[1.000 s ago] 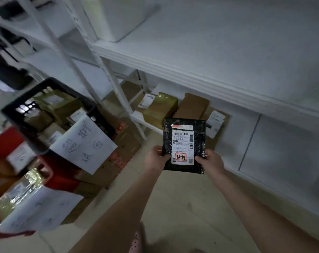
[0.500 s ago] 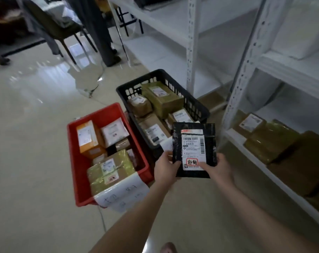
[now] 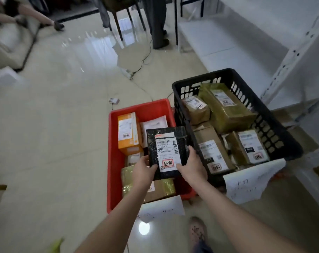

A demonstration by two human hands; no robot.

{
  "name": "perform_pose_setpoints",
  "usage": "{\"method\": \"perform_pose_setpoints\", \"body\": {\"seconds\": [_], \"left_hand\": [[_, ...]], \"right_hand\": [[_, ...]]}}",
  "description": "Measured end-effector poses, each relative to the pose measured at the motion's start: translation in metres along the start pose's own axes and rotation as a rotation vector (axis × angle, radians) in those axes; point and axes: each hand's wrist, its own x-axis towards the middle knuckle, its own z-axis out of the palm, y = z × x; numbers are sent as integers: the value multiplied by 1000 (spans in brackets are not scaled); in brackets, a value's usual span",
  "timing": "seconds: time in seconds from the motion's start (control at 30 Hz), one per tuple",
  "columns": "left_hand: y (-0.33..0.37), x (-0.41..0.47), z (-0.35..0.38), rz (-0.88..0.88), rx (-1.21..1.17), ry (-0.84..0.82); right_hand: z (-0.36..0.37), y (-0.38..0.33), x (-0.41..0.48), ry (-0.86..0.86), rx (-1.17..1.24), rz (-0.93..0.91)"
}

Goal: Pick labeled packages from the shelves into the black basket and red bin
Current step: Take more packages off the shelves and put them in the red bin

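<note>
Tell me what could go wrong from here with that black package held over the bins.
1. The left hand and right hand hold the black plastic mailer with a white label above the red plastic bin, close beside the black slotted plastic basket. It might drop into the wrong one.
2. The red bin looks crowded, so the mailer may land tilted against the orange cardboard carton, hiding labels.

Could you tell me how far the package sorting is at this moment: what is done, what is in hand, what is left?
Done: several labeled packages lie in the red bin and the black basket. In hand: the left hand and right hand hold a black package above the red bin, not yet released. Left: placing it; how many packages remain on the shelves cannot be told.
</note>
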Motion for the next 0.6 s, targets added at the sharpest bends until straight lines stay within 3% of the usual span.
{"method": "perform_pose_setpoints", "body": {"seconds": [0.2, 0.6], "left_hand": [[-8, 68, -10, -4, 165, 46], [-16, 211, 30, 89, 409, -123]], "right_hand": [[44, -37, 66, -144, -157, -24], [108, -65, 192, -105, -242, -43]]}}
